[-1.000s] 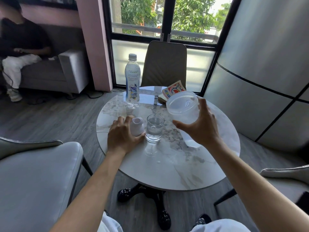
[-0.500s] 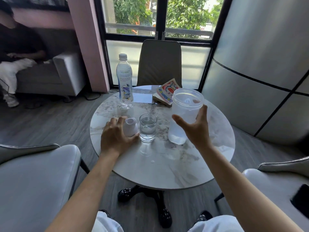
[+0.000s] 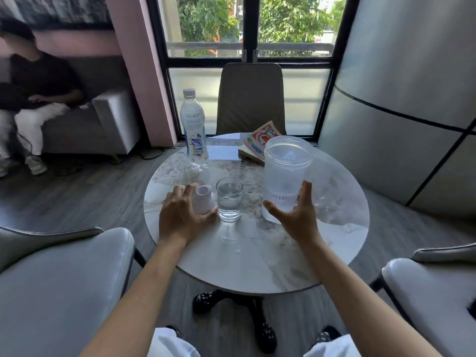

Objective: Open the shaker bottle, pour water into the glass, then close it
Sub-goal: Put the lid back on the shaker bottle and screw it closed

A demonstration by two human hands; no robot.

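Frosted shaker bottle (image 3: 284, 176) (lidless) stands beside spread right hand (image 3: 296, 217); left hand (image 3: 180, 215) grips lid (image 3: 203, 202).

I see both forearms bare, no sleeves, watch or rings showing. White trousers (image 3: 177, 343) cover my knees along the bottom edge of the frame, with black patterned shoes (image 3: 265, 336) just above them.
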